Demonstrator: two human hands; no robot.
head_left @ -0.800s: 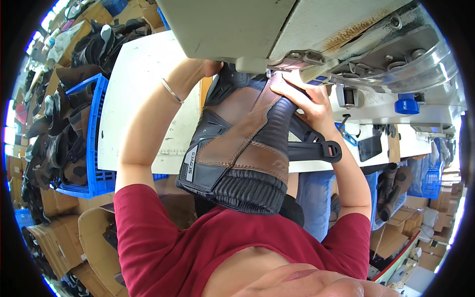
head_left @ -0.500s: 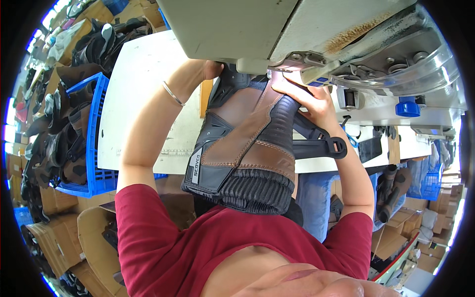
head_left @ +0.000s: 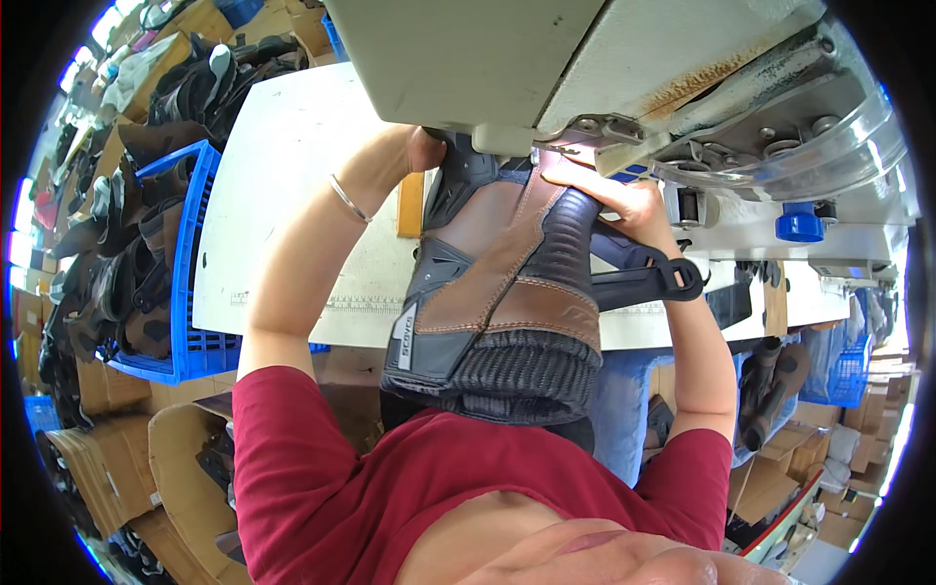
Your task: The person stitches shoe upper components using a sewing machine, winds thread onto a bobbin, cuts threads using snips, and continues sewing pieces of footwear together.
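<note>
Boot upper (head_left: 507, 302), brown and black, centre of the frame, lying beneath the machine head. Smooth mid-brown leather panels, edged with lighter orange-tan stitching; black moulded pieces down the left side; ribbed black padded panel along the right; thick ribbed black collar at the lower end, toward the wearer. Small pale label with lettering at lower left of the piece. Black strap (head_left: 634, 288) with slotted end, extending right across the forearm.

Right hand (head_left: 632, 203), upper centre-right: holding the upper right edge of the piece, one digit stretched along the leather toward the needle area. Left hand (head_left: 426, 149), upper centre-left: at the piece's upper left edge, mostly hidden; whether gripping or merely resting, cannot tell. Silver bangle (head_left: 348, 198) on the left wrist.

Sewing machine (head_left: 468, 68), off-white with rust-brown staining, across the top; blue knob (head_left: 799, 222) at right. Desk (head_left: 283, 205), white, ruler markings along its near edge. Blue crate (head_left: 183, 292), left, holding brown and black pieces (head_left: 151, 331). Cardboard boxes (head_left: 112, 458), lower left.
</note>
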